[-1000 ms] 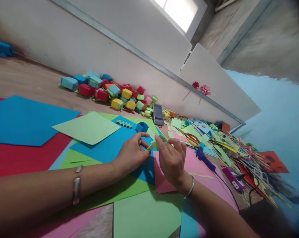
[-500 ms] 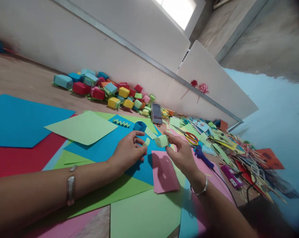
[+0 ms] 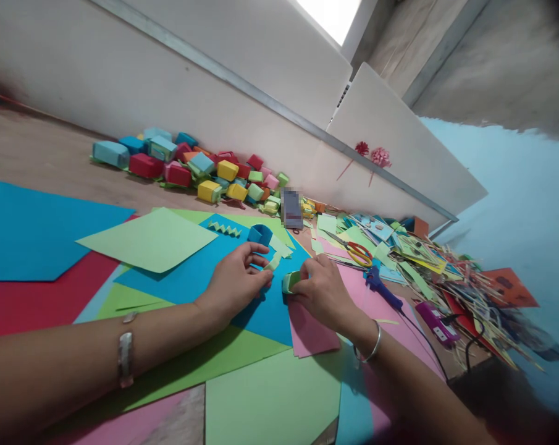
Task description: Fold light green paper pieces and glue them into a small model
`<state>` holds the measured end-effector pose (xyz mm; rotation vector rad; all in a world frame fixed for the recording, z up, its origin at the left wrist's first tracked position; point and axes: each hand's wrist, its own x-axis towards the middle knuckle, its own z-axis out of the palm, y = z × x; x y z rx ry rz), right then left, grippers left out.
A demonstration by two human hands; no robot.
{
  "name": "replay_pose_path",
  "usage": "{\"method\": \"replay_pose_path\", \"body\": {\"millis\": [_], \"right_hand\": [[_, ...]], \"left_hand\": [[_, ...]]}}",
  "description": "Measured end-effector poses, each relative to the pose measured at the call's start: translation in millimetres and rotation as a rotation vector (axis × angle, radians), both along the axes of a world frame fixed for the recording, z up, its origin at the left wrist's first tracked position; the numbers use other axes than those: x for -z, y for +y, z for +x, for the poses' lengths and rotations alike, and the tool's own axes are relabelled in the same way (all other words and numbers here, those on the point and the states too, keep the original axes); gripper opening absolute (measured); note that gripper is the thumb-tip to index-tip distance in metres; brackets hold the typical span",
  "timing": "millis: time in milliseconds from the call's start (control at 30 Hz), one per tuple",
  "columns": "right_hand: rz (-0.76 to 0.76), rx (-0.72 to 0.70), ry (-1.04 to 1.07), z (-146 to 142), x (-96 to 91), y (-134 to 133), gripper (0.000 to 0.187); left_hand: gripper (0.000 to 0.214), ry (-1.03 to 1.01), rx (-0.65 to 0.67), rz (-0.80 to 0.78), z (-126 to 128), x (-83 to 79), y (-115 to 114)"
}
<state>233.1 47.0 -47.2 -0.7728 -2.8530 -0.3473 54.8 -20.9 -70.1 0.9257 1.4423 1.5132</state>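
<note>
Right hand (image 3: 323, 290) pinches a small green folded paper piece (image 3: 289, 282) between thumb and fingertips, low over a blue sheet (image 3: 191, 275) on the worktop (image 3: 52, 154). Left hand (image 3: 235, 283), just beside it, pinches a pale green paper strip (image 3: 274, 262). A pink sheet (image 3: 309, 330) lies beneath the right wrist. A blue paper ring (image 3: 260, 234) stands just beyond the hands; red-handled scissors (image 3: 359, 253) lie to the right.

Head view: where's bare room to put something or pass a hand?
Free: bare wood between big blue sheet and paper boxes; flat green sheet nearest the camera. Crowded: scrap heap with scissors at right; left hand and right hand pinch green paper.
</note>
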Motion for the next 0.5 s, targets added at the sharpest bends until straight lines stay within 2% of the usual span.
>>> {"method": "replay_pose_path", "body": {"millis": [100,200,367,500], "right_hand": [[0.024,0.021,-0.021,-1.2,-3.6,-0.6,0.007],[0.011,-0.064,-0.009,1.1,-6.5,3.0,0.010],[-0.287,-0.256,-0.010,11.2,-6.4,21.6,0.011],[-0.321,-0.234,0.191,13.7,-4.0,30.8,0.008]], "left_hand": [[0.037,0.011,-0.006,-0.008,0.1,-1.0,-0.2],[0.037,0.004,-0.011,-0.006,0.3,-1.5,-0.7],[0.035,0.023,-0.001,0.009,-0.4,-0.3,-1.3],[0.036,0.029,0.015,0.020,-1.5,2.5,-0.5]]}}
